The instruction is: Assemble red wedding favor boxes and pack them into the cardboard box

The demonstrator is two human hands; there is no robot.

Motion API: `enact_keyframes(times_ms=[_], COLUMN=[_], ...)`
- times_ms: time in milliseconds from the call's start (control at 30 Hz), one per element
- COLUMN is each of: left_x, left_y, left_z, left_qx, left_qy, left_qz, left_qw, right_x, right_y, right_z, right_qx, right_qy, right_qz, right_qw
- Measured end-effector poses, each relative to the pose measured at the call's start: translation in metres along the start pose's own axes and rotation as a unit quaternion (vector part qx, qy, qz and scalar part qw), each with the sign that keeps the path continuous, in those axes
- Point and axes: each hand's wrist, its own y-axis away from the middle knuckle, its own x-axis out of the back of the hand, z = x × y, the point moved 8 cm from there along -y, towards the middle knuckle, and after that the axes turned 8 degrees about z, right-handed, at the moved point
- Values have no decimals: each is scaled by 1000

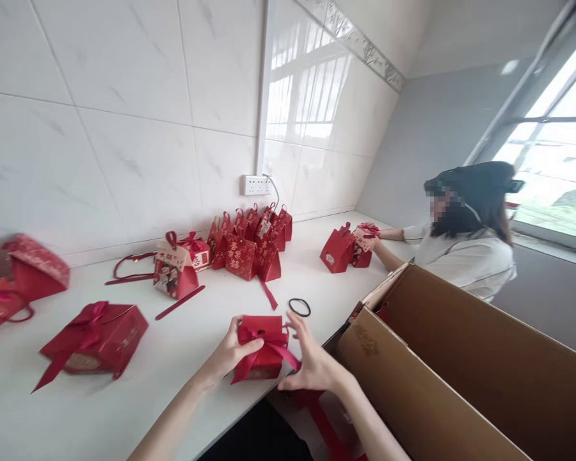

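A small red gift box (269, 370) with a dark pink ribbon bow (279, 351) sits near the table's front edge. My left hand (230, 351) grips its left side, thumb pressed on the front by the bow. On the other side, my right hand (315, 363) is open, fingers spread around the box's right side and the ribbon's loose tail. Whether its fingertips touch the box I cannot tell. Just beyond my right fingers lies a black elastic loop (299, 307).
An open cardboard box (393, 365) stands at the right. Several red gift boxes (240, 256) cluster by the wall, and a larger ribboned box (98, 339) lies at left. A red strap (180, 302) is on the table (182, 346). A co-worker (461, 250) handles boxes at far right.
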Motion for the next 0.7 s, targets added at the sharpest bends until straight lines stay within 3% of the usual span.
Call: enact_keyframes(times_ms=[133, 233, 300, 367, 567, 700], left_x=[-2, 1, -1, -13, -85, -122], left_y=[3, -1, -3, -3, -3, -1], left_z=[-5, -2, 11, 29, 96, 122], left_qx=[-7, -63, -123, -168, -251, -299], left_qy=[-19, -47, -76, -99, -132, -152], left_qz=[-60, -32, 9, 14, -81, -144], left_qw=[998, 996, 989, 981, 955, 931], right_x=[-20, -12, 5, 28, 109, 156], right_y=[1, 3, 4, 6, 9, 15], right_z=[-1, -13, -20, -25, -43, -55], right_qx=[-29, 14, 48, 75, 128, 151], right_qy=[-21, -25, -7, 17, 85, 125], right_qz=[-3, 53, 113, 179, 323, 360], right_qw=[999, 998, 992, 981, 934, 912])
